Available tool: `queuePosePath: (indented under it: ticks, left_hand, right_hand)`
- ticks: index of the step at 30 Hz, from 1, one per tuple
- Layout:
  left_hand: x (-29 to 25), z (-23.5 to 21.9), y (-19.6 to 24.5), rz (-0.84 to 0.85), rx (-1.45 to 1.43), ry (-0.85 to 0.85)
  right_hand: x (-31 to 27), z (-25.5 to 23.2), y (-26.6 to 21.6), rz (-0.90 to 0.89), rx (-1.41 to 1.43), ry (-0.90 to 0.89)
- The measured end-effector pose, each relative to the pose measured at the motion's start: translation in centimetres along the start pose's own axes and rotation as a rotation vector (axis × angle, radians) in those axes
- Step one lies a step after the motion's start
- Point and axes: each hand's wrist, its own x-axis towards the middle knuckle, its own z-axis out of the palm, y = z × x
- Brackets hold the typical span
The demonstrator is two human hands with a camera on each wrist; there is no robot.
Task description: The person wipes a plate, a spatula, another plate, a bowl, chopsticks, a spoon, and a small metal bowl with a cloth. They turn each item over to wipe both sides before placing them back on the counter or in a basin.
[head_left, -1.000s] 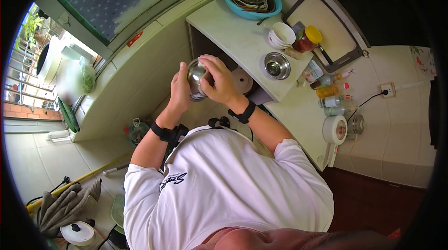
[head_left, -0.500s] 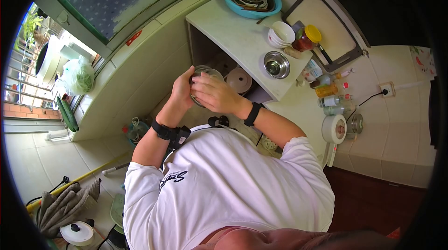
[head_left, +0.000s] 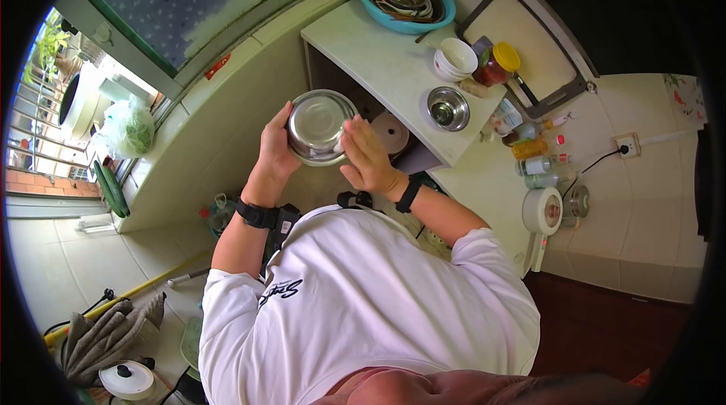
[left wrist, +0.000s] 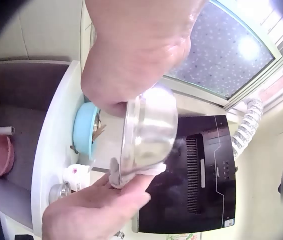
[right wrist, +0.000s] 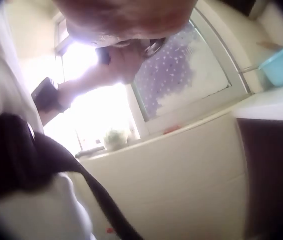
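Observation:
A shiny steel bowl (head_left: 319, 124) is held up in front of the chest, near the open front of the counter. My left hand (head_left: 277, 148) grips it by its left side. At its lower right edge my right hand (head_left: 370, 159) presses a white cloth (left wrist: 126, 176) against the metal, fingers extended along the rim in the head view. In the left wrist view the bowl (left wrist: 151, 130) stands on its side, and the cloth is bunched between the right fingers and the rim. The right wrist view shows only a sliver of the bowl (right wrist: 155, 47).
On the counter (head_left: 363, 49) stand a blue basin (head_left: 370, 8) of dishes, stacked white bowls (head_left: 456, 57), a yellow-lidded jar (head_left: 503, 61) and a second steel bowl (head_left: 448, 108). A lidded pot (head_left: 389, 133) sits under the counter. Several bottles line the right wall.
The bowl has turned so its round face shows to the head camera. The right hand has slid from across the bowl to its right edge, and the left hand has moved slightly left.

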Motion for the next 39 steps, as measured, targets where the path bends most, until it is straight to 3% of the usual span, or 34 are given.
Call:
queuePosePath:
  ticks: [2, 5, 7, 9, 11, 13, 15, 17, 19, 21, 22, 23, 25, 27, 28, 30, 31, 32, 34, 35, 37, 39]
  left_hand:
    - [-0.2, -0.2, 0.0, -0.001, -0.02, -0.015]
    - [-0.2, -0.4, -0.3, -0.009, 0.058, -0.013]
    - [-0.2, -0.5, -0.5, -0.018, 0.105, -0.019]
    - [-0.1, -0.4, -0.6, -0.028, 0.154, -0.027]
    - [-0.1, -0.2, -1.0, 0.023, 0.337, -0.009]
    - [-0.4, 0.7, -0.8, 0.045, 0.39, 0.043]
    - [-0.3, 1.0, -0.7, 0.057, 0.52, 0.069]
    - [0.8, -0.1, -1.2, 0.067, 0.665, 0.073]
    - [1.4, 0.1, -1.5, 0.077, 0.821, 0.059]
    - [1.5, 1.3, -1.6, -0.03, 0.594, 0.134]
    - [1.6, 1.7, -1.6, -0.031, 0.608, 0.111]
    - [1.6, 2.2, -1.5, -0.064, 0.57, 0.107]
    - [2.2, 2.7, -1.0, -0.136, 0.495, 0.111]
    - [5.5, 0.4, 0.4, 0.166, 0.832, 0.053]
    - [5.6, 2.9, 0.7, 0.314, 0.864, 0.075]
    - [7.3, 7.0, 2.7, 0.443, 1.154, -0.067]
    - [9.0, 8.9, 2.6, 0.602, 1.192, -0.131]
    - [10.5, 10.6, 3.2, 0.795, 1.508, -0.1]
    - [13.0, 15.3, 3.5, 0.957, 2.051, 0.059]
    - [14.8, 16.6, 3.4, 0.945, 2.071, 0.048]
    - [19.0, 19.2, 3.5, 1.389, 2.177, -0.094]
    - [22.8, 21.6, 3.5, 1.371, 2.254, -0.127]
  right_hand:
    - [2.0, -0.2, -0.9, 0.295, 0.22, 0.128]
    - [4.0, -0.5, -0.8, 0.46, 0.351, 0.156]
    - [4.5, -0.7, 0.1, 0.47, 0.373, 0.156]
    - [5.1, -0.9, 1.2, 0.567, 0.565, 0.003]
    - [5.9, -1.4, 2.0, 0.546, 0.578, -0.015]
    - [6.9, -2.0, 2.5, 0.493, 0.607, -0.172]
    - [7.4, -1.9, 2.1, 0.573, 0.669, -0.155]
    - [7.5, -1.2, 2.5, 0.355, 0.462, -0.197]
    - [8.0, -0.9, 1.2, 0.343, 0.418, -0.075]
    - [6.8, -0.7, 0.5, 0.587, 0.53, 0.013]
    - [5.8, 0.1, 0.8, 0.522, 0.392, 0.159]
    - [4.6, 0.3, 1.4, 0.519, 0.371, 0.176]
    - [3.2, -0.1, 2.2, 0.737, 0.569, 0.518]
    - [1.7, -2.8, 2.8, 1.0, 0.654, 0.569]
    - [0.6, -4.3, 3.1, 1.048, 0.69, 0.62]
    - [-2.1, -7.0, 4.1, 1.084, 0.686, 0.659]
    - [-4.1, -7.9, 4.8, 1.108, 0.643, 0.641]
    - [-6.1, -9.0, 5.2, 1.126, 0.574, 0.603]
    - [-9.1, -10.7, 5.8, 1.154, 0.513, 0.586]
    - [-10.3, -11.2, 5.7, 1.236, 0.48, 0.66]
    - [-11.8, -12.6, 5.8, 1.307, 0.439, 0.749]
    - [-13.2, -13.5, 4.8, 1.451, 0.414, 0.805]
